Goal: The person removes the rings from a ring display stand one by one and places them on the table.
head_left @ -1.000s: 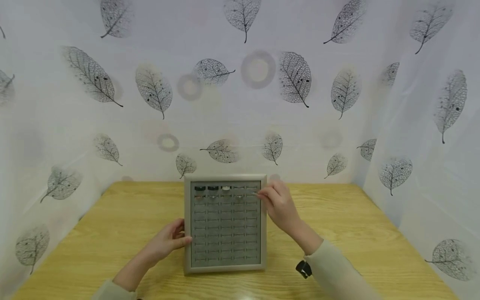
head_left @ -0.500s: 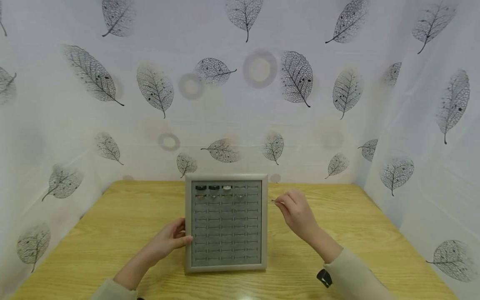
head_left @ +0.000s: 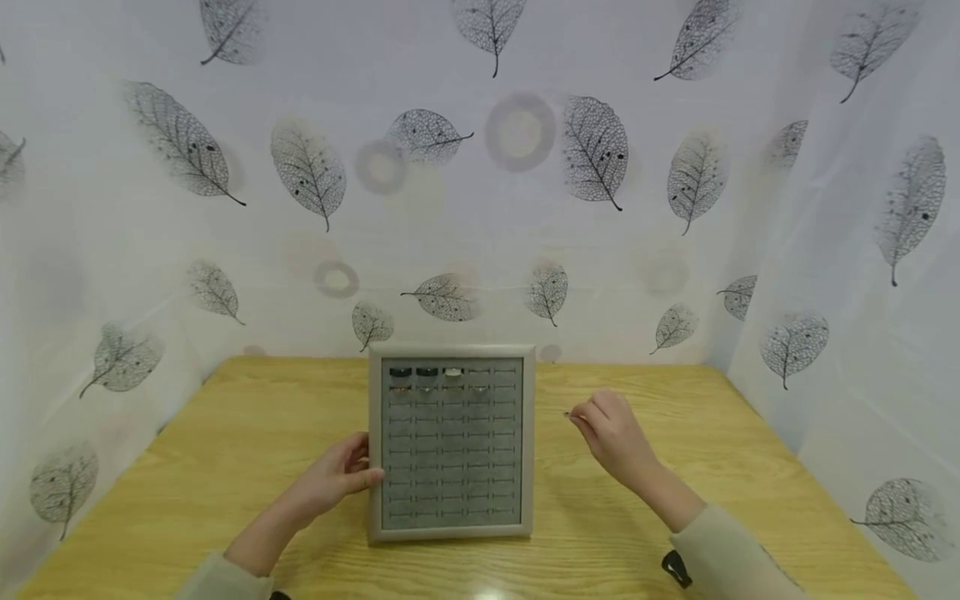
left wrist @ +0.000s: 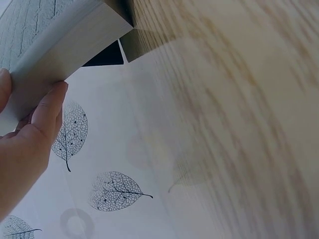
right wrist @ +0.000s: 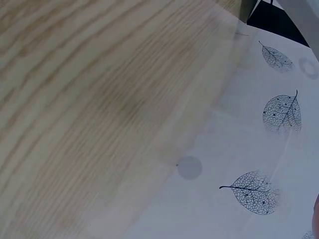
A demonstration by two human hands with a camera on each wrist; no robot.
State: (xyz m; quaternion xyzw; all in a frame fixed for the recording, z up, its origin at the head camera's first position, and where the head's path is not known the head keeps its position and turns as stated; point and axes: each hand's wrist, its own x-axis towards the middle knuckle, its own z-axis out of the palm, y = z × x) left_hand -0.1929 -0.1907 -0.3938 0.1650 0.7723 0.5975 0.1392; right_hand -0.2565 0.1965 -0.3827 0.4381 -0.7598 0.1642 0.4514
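Note:
A ring display board (head_left: 452,492) with a pale frame and grey slotted padding stands upright on the table. My left hand (head_left: 330,483) grips its left side, thumb at the front; in the left wrist view the fingers (left wrist: 47,112) lie along the frame's edge (left wrist: 65,50). Two black rings (head_left: 427,372) and a white ring (head_left: 453,373) sit in the top row. Below them are a copper-toned ring (head_left: 401,389) and small silvery rings (head_left: 478,389). Right of the board, my right hand (head_left: 617,437) pinches a small shiny ring (head_left: 567,414) between thumb and fingertips.
The wooden table (head_left: 660,400) extends to both sides of the board. A white leaf-print sheet (head_left: 480,217) rises behind it and along both sides. In the right wrist view, the board's frame (right wrist: 304,20) shows at the top right corner.
My right hand has drawn back from the board's upper right, moving right and slightly down with the small ring. The left hand keeps its hold on the frame.

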